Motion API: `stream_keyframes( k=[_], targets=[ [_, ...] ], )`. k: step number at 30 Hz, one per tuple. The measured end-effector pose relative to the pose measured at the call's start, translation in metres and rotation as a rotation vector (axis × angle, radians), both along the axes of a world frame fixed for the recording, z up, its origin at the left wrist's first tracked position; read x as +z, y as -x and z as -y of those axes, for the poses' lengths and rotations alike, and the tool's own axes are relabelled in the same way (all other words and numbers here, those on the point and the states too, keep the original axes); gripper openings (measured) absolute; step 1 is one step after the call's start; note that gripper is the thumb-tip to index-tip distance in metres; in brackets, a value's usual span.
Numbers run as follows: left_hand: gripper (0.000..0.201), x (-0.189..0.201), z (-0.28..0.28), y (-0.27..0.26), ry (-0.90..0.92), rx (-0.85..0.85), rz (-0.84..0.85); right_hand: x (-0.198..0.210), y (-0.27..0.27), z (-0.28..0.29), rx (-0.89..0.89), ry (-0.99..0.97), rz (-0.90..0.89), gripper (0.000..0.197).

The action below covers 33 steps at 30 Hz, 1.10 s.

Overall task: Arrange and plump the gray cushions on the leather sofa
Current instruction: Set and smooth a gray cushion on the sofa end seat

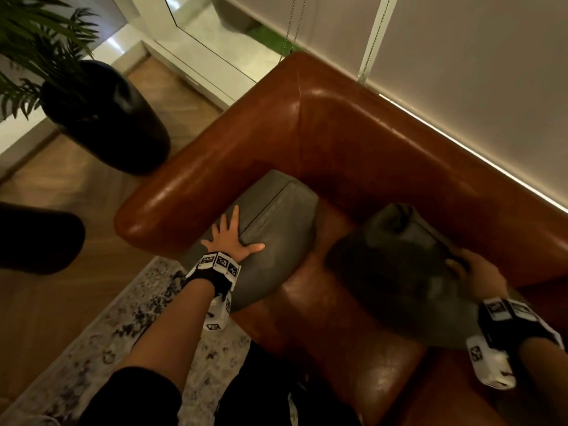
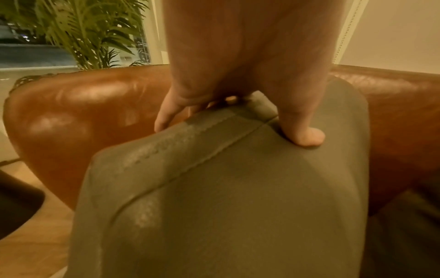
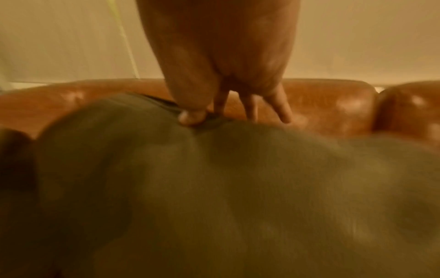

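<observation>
Fingers of the left hand (image 1: 229, 241) press flat on one gray cushion (image 1: 270, 229); the right hand (image 1: 475, 273) pinches another cushion (image 1: 396, 265).

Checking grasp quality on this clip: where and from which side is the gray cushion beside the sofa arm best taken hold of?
The gray cushion stands on edge against the sofa arm, seam uppermost. Likely best: pinch that top seamed edge from above, thumb on the seat-facing side, fingers in the gap by the arm. The left hand already rests there, spread flat.
</observation>
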<state>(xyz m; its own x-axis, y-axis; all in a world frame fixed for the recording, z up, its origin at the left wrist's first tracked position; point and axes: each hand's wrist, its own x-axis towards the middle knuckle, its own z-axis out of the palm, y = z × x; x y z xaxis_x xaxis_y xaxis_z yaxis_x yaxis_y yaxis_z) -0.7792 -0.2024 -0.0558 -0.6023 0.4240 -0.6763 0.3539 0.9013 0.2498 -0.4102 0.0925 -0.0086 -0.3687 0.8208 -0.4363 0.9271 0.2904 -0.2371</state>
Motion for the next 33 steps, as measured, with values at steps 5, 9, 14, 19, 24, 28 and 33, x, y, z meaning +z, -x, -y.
stream_keyframes(
  k=[5,9,14,19,24,28,33],
  targets=[
    [0.115,0.002,0.003,0.004,0.005,-0.019,0.001,0.01,0.024,0.0,-0.113,-0.066,0.028,0.013],
    [0.107,0.005,0.01,-0.01,-0.058,0.006,-0.101,0.019,0.015,0.001,-0.109,-0.187,0.093,0.009],
    [0.088,0.001,0.035,-0.02,-0.095,0.041,-0.139,0.009,0.011,0.013,-0.021,-0.269,0.066,0.01],
    [0.088,0.0,0.036,-0.014,-0.092,0.024,-0.114,0.005,0.03,0.001,-0.205,-0.052,0.152,0.021],
    [0.078,-0.003,0.046,-0.026,-0.151,0.074,-0.153,0.019,0.083,0.018,-0.246,-0.159,-0.07,0.063],
    [0.068,-0.005,0.065,-0.034,-0.163,0.139,-0.149,0.008,0.165,0.059,0.157,-0.253,-0.248,0.052],
    [0.084,0.004,0.101,-0.057,-0.249,0.604,-0.221,-0.012,0.27,0.102,0.387,0.091,-0.355,0.052]
  ],
)
